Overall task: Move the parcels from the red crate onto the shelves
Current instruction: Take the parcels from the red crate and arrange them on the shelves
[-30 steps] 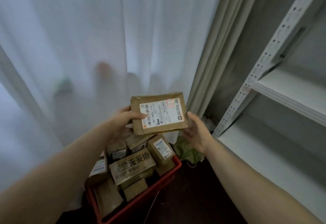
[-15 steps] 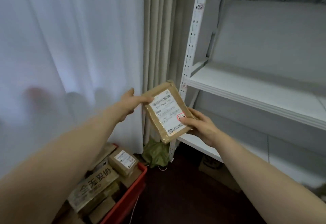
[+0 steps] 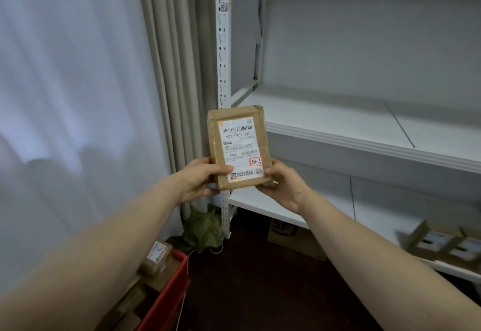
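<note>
Parcel [image 3: 238, 145] upright, off the shelf [image 3: 338, 127] front edge, held w/ both hands: left hand [image 3: 200, 177] pinches its lower-left corner, right hand [image 3: 282, 187] grips lower-right. Label [image 3: 238, 135] reads "507-PB02 T70", "PB02"; red sticker [image 3: 256, 161] handwritten "33-6". Post [image 3: 224, 44] marked "32". Crate [image 3: 166, 302], bottom left, holds labelled boxes [image 3: 157, 256]. Blurred cartons [image 3: 442, 244] on lower shelf [image 3: 260, 205], right end.

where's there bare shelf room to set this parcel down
The middle shelf is bare from the left upright to the frame's right edge. The lower shelf is bare from that upright to the blurred boxes at its right end. Crowded: the red crate, packed with parcels. The left hand and right hand grip the parcel.
</note>
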A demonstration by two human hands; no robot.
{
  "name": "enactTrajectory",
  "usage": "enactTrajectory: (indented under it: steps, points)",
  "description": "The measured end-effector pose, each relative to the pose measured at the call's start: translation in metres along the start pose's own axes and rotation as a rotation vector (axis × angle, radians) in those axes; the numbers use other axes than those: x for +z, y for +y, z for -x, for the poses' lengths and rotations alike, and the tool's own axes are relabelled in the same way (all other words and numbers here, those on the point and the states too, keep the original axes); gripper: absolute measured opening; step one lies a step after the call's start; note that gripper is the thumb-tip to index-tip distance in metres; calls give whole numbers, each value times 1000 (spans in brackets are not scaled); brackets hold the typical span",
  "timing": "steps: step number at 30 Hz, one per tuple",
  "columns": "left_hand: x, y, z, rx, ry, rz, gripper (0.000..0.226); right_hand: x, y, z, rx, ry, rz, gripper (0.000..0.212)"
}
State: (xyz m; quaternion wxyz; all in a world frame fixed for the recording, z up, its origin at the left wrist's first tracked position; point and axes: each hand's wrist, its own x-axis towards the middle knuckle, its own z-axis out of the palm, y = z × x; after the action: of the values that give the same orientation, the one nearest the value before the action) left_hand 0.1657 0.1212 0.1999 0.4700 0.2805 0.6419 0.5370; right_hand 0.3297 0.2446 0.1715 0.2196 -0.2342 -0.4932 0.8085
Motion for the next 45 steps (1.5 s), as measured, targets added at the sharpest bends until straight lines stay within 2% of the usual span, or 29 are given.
enactTrajectory:
  steps: [13, 16, 19, 26, 28, 31, 34, 36, 39, 43, 45]
  points:
    - [35, -4, -15, -25, -59, -59, 29, -42, 3, 13, 42, 128, 111, 33]
    - [50, -8, -22, -41, -91, -107, 33, -60, 0, 21, 23, 141, 196, 42]
    - [71, -16, -30, -68, -168, -199, 39, -84, -13, 33, -29, 223, 186, 56]
    - [151, -36, -44, -123, -320, -249, 60, -165, -33, 75, -84, 242, 98, 32]
    - [173, -40, -49, -130, -343, -260, 71, -189, -29, 88, -86, 271, 87, 45]
    - [205, -42, -62, -115, -379, -268, 105, -223, -19, 110, -36, 366, 118, 71]
    - [245, -41, -80, -60, -359, -252, 129, -253, -9, 131, 32, 442, 141, 78]
    - [275, -40, -90, -40, -372, -234, 128, -271, -6, 141, 70, 472, 158, 77]
    - [315, -42, -105, -46, -448, -307, 112, -299, -2, 150, 95, 511, 151, 86]
    - [352, -46, -138, -54, -541, -473, 132, -338, -3, 157, 123, 581, 113, 75]
    - [370, -49, -160, -78, -602, -527, 134, -355, -6, 157, 132, 582, 118, 72]
